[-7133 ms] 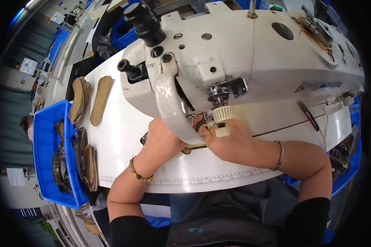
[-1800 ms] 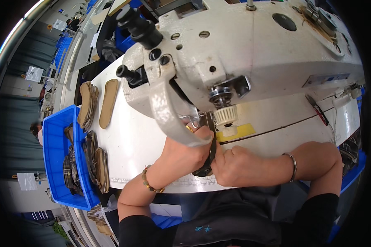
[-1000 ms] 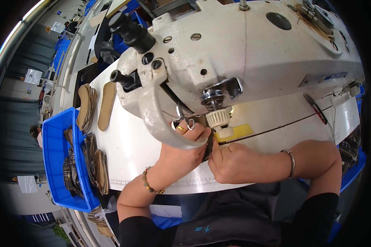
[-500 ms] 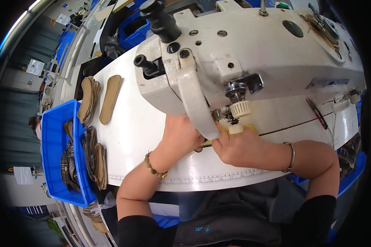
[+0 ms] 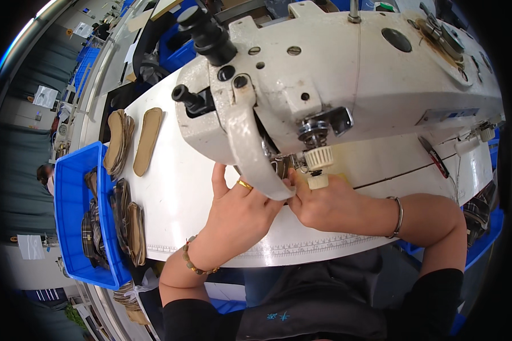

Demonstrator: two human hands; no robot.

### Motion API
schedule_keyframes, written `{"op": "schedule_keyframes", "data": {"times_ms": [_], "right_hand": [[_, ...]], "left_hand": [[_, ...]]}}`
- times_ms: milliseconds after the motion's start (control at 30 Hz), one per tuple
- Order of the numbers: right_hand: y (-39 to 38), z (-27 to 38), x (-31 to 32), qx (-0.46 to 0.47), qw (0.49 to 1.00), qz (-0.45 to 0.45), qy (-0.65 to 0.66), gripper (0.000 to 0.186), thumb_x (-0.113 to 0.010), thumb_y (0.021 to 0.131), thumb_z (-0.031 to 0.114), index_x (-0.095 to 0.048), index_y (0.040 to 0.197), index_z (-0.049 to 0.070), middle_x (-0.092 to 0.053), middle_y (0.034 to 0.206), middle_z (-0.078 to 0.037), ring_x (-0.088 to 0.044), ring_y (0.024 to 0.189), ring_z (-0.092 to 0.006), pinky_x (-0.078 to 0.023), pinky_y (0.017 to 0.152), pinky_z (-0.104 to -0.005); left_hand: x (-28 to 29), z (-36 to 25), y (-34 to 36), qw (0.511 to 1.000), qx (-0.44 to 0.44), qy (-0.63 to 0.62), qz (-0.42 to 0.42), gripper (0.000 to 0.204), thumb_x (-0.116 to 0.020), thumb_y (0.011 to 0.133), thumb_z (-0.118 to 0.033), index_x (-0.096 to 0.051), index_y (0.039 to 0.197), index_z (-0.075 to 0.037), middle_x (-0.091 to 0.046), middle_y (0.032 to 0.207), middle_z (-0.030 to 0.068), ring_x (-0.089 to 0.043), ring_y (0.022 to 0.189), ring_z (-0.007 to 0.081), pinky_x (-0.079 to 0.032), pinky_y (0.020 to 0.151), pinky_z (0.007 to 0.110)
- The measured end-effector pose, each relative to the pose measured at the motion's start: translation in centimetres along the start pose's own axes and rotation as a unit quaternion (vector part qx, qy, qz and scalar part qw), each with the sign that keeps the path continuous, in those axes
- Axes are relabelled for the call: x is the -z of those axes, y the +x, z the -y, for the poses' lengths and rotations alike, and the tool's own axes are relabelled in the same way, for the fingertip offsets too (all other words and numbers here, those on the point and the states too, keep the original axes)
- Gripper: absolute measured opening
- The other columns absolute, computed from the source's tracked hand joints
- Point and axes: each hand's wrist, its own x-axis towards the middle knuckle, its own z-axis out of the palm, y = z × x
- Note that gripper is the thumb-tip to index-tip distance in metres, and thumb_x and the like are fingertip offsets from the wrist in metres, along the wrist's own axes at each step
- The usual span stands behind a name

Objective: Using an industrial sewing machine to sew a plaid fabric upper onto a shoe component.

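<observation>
Left hand (image 5: pixel 239 216): index finger extended, others bent toward the needle area, tips hidden behind the curved white lever (image 5: pixel 246 142); cannot tell whether it grips. Right hand (image 5: pixel 327 204) opposite, fingers curled, index tip at the small brown piece (image 5: pixel 281 166); pinch or mere press, cannot tell. Piece sits between the hands, beneath the sewing machine (image 5: pixel 324 68). Progress, judged from position: one piece mid-work, not yet clear of the machine; any seam is out of sight, so the finished share is unknown. Outward on the white table (image 5: pixel 182 204): one tan piece (image 5: pixel 149 142) alone, far left; one tan stack (image 5: pixel 117 142) just left of it; two piles nearer, one dark plaid pile (image 5: pixel 119 210) and one tan-topped pile (image 5: pixel 135 233) (layers too tight to count; done or waiting, not evident). Snips (image 5: pixel 434 156), one pair, far right. Blue bins, at least three: left bin (image 5: pixel 68 193) with plaid pieces (image 5: pixel 91 238), uncounted; right bin (image 5: pixel 495 227), also holding plaid; far bin (image 5: pixel 176 48), contents unclear.
</observation>
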Motion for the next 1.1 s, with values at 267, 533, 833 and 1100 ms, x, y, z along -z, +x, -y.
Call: {"op": "schedule_keyframes", "data": {"times_ms": [267,533,833,1100], "right_hand": [[-0.3,0.1,0.2,0.012,0.999,0.052,0.002,0.013,-0.065,0.064,0.013,-0.055,0.060,0.006,-0.053,0.053,-0.006,-0.057,0.044,-0.0170,-0.043,0.040,-0.0324],[-0.3,0.5,0.5,0.028,0.999,0.030,0.005,0.013,-0.065,0.064,0.013,-0.056,0.061,0.004,-0.054,0.057,-0.009,-0.056,0.046,-0.0165,-0.041,0.038,-0.0317],[-0.5,1.4,1.4,0.064,0.996,0.055,-0.033,0.016,-0.064,0.069,0.014,-0.065,0.072,-0.002,-0.068,0.079,-0.024,-0.062,0.053,-0.0164,-0.043,0.042,-0.0274],[-0.4,1.3,1.3,0.065,0.997,0.050,-0.012,0.023,-0.064,0.065,0.013,-0.066,0.074,-0.008,-0.069,0.081,-0.029,-0.062,0.049,-0.0177,-0.044,0.040,-0.0280]], "left_hand": [[-0.7,-0.5,-0.2,0.999,0.039,0.004,-0.025,0.035,-0.071,0.075,-0.019,-0.072,0.110,-0.016,-0.054,0.092,-0.0063,-0.058,0.090,0.0149,-0.031,0.094,0.064],[-1.9,0.1,0.5,0.996,0.020,-0.085,-0.010,0.026,-0.073,0.070,-0.012,-0.070,0.095,-0.008,-0.060,0.101,-0.0025,-0.058,0.091,0.0196,-0.038,0.085,0.055],[-2.7,1.0,1.0,0.978,0.022,-0.204,-0.043,0.019,-0.077,0.068,-0.019,-0.067,0.084,-0.015,-0.055,0.085,0.0000,-0.059,0.086,0.0213,-0.043,0.074,0.042],[-3.2,1.5,0.8,0.979,-0.016,-0.204,-0.016,0.027,-0.078,0.065,-0.019,-0.070,0.091,-0.014,-0.065,0.100,0.0033,-0.062,0.096,0.0236,-0.045,0.081,0.043]]}}
